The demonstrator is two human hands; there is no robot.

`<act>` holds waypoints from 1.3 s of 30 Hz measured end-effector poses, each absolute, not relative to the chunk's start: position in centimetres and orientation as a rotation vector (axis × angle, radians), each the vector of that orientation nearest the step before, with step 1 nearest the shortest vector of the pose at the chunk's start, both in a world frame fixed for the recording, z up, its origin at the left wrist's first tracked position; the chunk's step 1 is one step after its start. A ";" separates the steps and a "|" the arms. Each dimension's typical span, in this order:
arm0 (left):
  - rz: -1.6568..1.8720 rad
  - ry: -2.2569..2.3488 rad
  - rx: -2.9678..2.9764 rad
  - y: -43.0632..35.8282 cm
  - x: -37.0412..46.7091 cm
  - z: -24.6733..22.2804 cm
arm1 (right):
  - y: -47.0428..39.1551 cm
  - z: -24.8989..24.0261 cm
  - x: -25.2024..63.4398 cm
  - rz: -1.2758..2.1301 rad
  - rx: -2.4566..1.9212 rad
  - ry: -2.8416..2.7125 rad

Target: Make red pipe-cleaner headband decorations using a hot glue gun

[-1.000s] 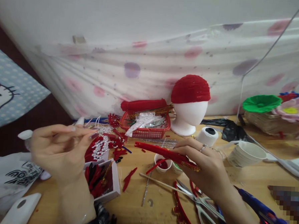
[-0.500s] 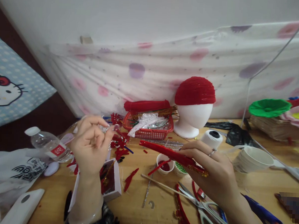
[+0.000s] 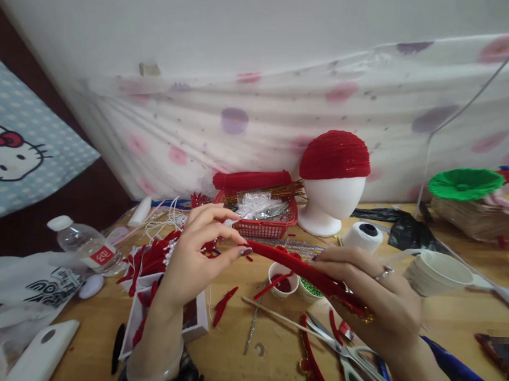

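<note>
My right hand (image 3: 368, 293) is closed around a red velvety band (image 3: 293, 265) with gold trim near its right end. The band slants up to the left, its narrow tip beside my left hand (image 3: 204, 256). Thumb and fingertips of my left hand come close together at that tip; whether they pinch it or something tiny is too small to tell. Under the band are a cup of red beads (image 3: 281, 282) and a cup of green beads (image 3: 311, 289). A second red band with gold trim (image 3: 314, 358) lies by the scissors (image 3: 348, 354).
Behind stand a red basket (image 3: 265, 230) and a white foam head (image 3: 334, 197) wearing a red cap. At left are a water bottle (image 3: 85, 247) and a white box (image 3: 196, 327); at right, stacked cups (image 3: 435, 272) and a blue tool (image 3: 458, 369).
My left hand has moved right, from apart from the band to its tip. My right hand and the band have shifted slightly right and down.
</note>
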State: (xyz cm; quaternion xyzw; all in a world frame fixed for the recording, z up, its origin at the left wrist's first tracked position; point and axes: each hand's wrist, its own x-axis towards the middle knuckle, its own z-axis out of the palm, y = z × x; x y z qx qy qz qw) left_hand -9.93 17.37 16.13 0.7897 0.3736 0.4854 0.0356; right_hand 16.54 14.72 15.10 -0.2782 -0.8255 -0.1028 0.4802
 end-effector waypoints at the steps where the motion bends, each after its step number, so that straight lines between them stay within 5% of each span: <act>1: 1.509 1.137 2.429 17.3 -10.0 16.2 | 14.7 14.9 16.6 -0.253 -0.675 -2.011; 20: 1.704 1.088 2.468 17.1 -9.3 16.3 | 14.4 14.8 16.6 -0.253 -0.657 -1.978; 28: 2.320 0.739 1.761 17.1 -12.2 16.3 | 14.2 15.0 16.5 -0.228 -0.677 -1.955; 39: 1.712 0.973 2.475 16.7 -9.3 16.7 | 13.5 14.5 16.8 -0.171 -0.710 -1.917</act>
